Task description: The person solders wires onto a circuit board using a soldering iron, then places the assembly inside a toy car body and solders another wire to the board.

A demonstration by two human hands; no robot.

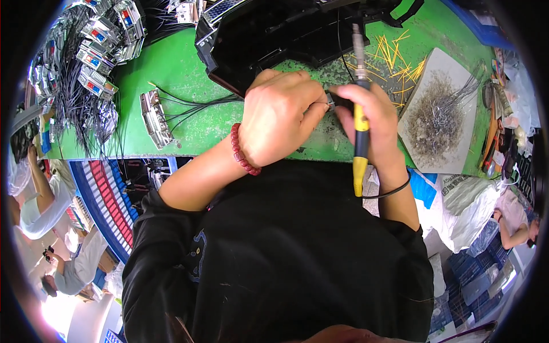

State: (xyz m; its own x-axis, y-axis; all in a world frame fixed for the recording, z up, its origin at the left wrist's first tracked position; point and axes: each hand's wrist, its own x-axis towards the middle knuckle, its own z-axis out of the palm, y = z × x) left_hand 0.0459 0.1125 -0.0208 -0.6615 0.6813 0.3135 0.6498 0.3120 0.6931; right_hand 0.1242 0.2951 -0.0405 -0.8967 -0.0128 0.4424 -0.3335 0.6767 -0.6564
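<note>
My left hand (280,108), with a dark red bead bracelet at its wrist, is closed on black wires (209,104). The wires run left to a chrome-faced part (155,120) lying on the green bench. A small grey piece (330,103) shows between the fingertips of both hands; its kind is hard to make out. My right hand (372,117) is closed around a yellow and black soldering iron (360,137), tucked against the palm. Its metal tip points away from me, and a black cord leaves its near end.
Beyond my hands stands a large black plastic housing (269,46). A heap of chrome parts with black wires (94,63) fills the far left. Yellow sleeves (392,54) lie scattered right, beside a pale board (414,131) with wire scraps. Other people (80,268) are off both sides.
</note>
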